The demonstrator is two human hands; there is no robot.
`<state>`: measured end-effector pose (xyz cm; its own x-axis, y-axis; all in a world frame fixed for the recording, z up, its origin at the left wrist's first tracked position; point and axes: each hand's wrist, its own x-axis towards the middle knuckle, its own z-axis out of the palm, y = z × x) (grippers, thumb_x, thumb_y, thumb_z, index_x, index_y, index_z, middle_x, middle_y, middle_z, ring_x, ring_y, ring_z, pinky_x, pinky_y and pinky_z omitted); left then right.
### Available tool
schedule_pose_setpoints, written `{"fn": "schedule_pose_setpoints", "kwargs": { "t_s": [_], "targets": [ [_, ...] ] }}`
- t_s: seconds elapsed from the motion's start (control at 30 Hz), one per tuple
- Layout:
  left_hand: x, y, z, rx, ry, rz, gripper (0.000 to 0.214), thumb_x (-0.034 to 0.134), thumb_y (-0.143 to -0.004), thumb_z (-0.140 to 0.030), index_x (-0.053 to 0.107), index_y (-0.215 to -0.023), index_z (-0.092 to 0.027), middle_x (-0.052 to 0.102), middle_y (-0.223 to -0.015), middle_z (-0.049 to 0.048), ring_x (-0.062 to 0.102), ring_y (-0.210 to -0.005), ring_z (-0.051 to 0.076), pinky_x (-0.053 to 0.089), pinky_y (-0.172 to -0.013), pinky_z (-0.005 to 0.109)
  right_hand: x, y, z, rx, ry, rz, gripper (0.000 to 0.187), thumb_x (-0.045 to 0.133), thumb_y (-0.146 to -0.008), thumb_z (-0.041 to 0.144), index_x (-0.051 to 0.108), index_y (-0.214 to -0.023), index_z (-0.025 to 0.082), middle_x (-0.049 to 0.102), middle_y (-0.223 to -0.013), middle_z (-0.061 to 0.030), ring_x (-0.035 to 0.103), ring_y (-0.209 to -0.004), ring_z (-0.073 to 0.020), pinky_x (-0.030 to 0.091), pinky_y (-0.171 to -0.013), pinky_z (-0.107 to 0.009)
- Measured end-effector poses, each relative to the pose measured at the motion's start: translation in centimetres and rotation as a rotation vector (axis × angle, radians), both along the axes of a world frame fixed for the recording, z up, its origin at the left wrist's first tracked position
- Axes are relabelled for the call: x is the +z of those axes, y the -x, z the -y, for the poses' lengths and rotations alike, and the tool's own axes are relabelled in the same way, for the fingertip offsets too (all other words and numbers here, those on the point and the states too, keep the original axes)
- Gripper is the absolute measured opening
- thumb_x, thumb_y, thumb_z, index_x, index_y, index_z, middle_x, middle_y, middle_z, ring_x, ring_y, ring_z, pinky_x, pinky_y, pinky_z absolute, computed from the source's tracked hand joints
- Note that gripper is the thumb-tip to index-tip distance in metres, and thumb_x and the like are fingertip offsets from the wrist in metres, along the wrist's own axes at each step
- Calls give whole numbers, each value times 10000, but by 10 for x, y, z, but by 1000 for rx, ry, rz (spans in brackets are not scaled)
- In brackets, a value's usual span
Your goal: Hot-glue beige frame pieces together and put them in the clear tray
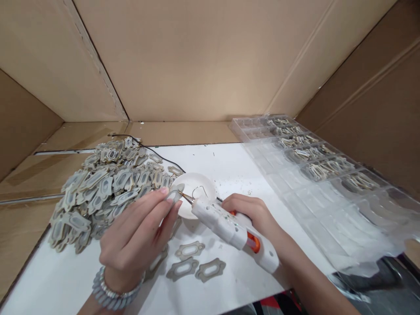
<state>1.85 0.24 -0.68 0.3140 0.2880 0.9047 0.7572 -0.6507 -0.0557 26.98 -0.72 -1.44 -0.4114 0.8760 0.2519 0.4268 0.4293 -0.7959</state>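
Between its thumb and fingers, my left hand point(141, 232) pinches a small flat grey frame-shaped piece point(173, 196). My right hand point(251, 210) is wrapped round the handle of a white glue gun point(226, 223) with orange parts. The gun's metal tip meets the edge of the held piece, or lies very close to it. Beneath the tip stands a round white dish point(197, 183), partly covered by the gun and fingers. Several loose frame pieces point(189, 250) lie on the white table just below the dish, some partly behind my left hand.
A large heap of similar frame pieces point(105, 186) covers the table's left side. A black cord point(160, 156) runs past the heap to the dish. Along the right stretches a clear compartment tray point(288, 188), with metallic pieces in several compartments. Cardboard walls point(203, 57) enclose the back and sides.
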Motion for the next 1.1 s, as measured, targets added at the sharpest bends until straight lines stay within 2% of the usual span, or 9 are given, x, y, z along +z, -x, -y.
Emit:
{"fn": "schedule_pose_setpoints", "kwargs": {
  "t_s": [0.13, 0.33, 0.57, 0.77, 1.1],
  "targets": [
    [-1, 0, 0, -10, -6, -4, 306, 847, -689, 17, 683, -912, -114, 776, -858, 89, 758, -806, 175, 618, -876, 253, 0, 0, 1, 7, 0, 2, 51, 581, -808, 185, 629, -793, 194, 686, -800, -36, 619, -698, -169, 439, -633, -281],
    [-1, 0, 0, -6, -22, -9, 285, 836, -715, -15, 691, -911, -163, 781, -856, 47, 762, -795, 175, 642, -845, 263, 2, 0, 2, 4, 20, 10, 55, 587, -791, 159, 625, -790, 200, 684, -796, -32, 620, -696, -170, 436, -626, -277],
    [-2, -1, -1, 2, -22, -56, 273, 839, -733, -32, 685, -929, -144, 783, -883, 68, 764, -840, 182, 630, -872, 267, 0, 0, 1, -24, 12, 36, 60, 570, -773, 149, 594, -757, 201, 651, -751, -12, 585, -663, -153, 409, -609, -261],
    [-4, 2, 0, -12, -25, -80, 293, 854, -706, -23, 691, -942, -79, 778, -900, 123, 764, -863, 202, 616, -923, 271, 0, 1, 2, -39, 4, 50, 50, 567, -757, 154, 569, -734, 199, 607, -720, 5, 544, -631, -134, 377, -588, -245],
    [-6, 1, 0, -6, -23, -72, 282, 841, -733, -39, 689, -958, -111, 779, -923, 93, 760, -868, 189, 622, -910, 268, -6, 0, 2, -51, -14, 48, 37, 586, -767, 174, 584, -738, 197, 618, -722, 5, 557, -626, -134, 375, -580, -245]
  ]
}}
